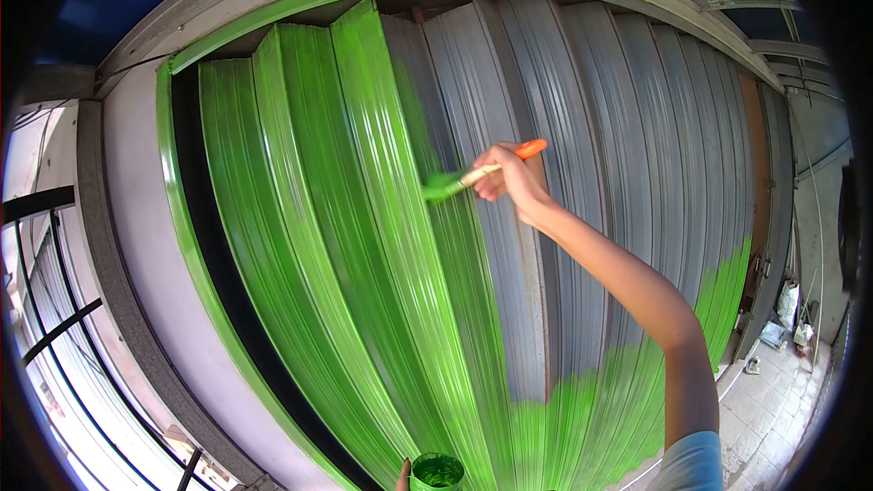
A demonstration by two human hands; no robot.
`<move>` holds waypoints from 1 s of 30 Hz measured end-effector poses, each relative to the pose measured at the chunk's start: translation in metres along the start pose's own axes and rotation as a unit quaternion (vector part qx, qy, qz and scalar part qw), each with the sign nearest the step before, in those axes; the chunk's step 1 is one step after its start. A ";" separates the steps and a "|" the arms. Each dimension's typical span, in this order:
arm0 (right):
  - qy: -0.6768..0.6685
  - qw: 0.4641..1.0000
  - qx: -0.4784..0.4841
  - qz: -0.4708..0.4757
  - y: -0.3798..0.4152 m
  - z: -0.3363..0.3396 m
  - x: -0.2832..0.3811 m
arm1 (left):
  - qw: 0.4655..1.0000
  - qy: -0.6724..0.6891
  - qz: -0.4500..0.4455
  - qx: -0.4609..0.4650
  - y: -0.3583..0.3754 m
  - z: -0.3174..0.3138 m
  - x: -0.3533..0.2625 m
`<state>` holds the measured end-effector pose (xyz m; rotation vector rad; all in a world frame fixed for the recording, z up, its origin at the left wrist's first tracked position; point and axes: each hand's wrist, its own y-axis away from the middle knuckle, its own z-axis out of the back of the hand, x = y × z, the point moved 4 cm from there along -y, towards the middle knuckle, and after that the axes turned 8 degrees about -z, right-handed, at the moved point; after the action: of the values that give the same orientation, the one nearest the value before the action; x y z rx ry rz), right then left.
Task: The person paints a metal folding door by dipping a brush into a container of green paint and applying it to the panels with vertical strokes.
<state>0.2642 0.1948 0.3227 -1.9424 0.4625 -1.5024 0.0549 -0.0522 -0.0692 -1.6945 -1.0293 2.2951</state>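
My right hand (511, 180) is closed around a paintbrush (482, 173) with an orange-tipped handle. Its green, motion-blurred bristles meet the folded metal door (564, 127) where fresh green borders bare grey. Wet-looking green covers the left panels and a band along the bottom; the upper middle and right panels are grey. At the bottom edge stands a paint can (437, 472) with dark green paint inside. A small part of my left hand (404, 475) shows against the can's left side; most of that hand is out of view.
A green-painted frame (169, 164) edges the door on the left, beside a pale wall (136, 191). At far left is a black-barred grille (64, 336). On the tiled floor (755, 414) at right lie bags and small items (775, 335).
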 end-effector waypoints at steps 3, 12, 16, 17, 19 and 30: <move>0.024 0.999 -0.013 -0.030 -0.007 0.004 0.003 | 0.998 -0.052 -0.033 0.007 -0.006 0.002 -0.012; -0.128 0.970 -0.103 0.181 -0.106 -0.037 0.117 | 0.999 0.025 -0.011 0.028 -0.021 -0.018 -0.003; -0.158 0.972 -0.086 0.148 -0.097 -0.032 0.076 | 0.997 0.038 -0.043 0.055 -0.046 -0.017 -0.020; -0.153 0.975 -0.073 0.144 -0.084 -0.029 0.059 | 0.994 0.069 -0.057 0.061 -0.059 -0.016 -0.032; -0.133 0.983 -0.051 0.117 -0.048 -0.018 0.016 | 0.989 0.089 -0.086 0.085 -0.087 -0.012 -0.054; 0.007 0.996 -0.078 -0.036 -0.029 0.018 -0.030 | 0.971 0.201 -0.128 -0.026 -0.224 0.004 -0.251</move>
<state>0.2699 0.2397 0.3176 -2.0894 0.5349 -1.5656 0.0782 0.0015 0.2616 -1.8174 -1.1410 1.6913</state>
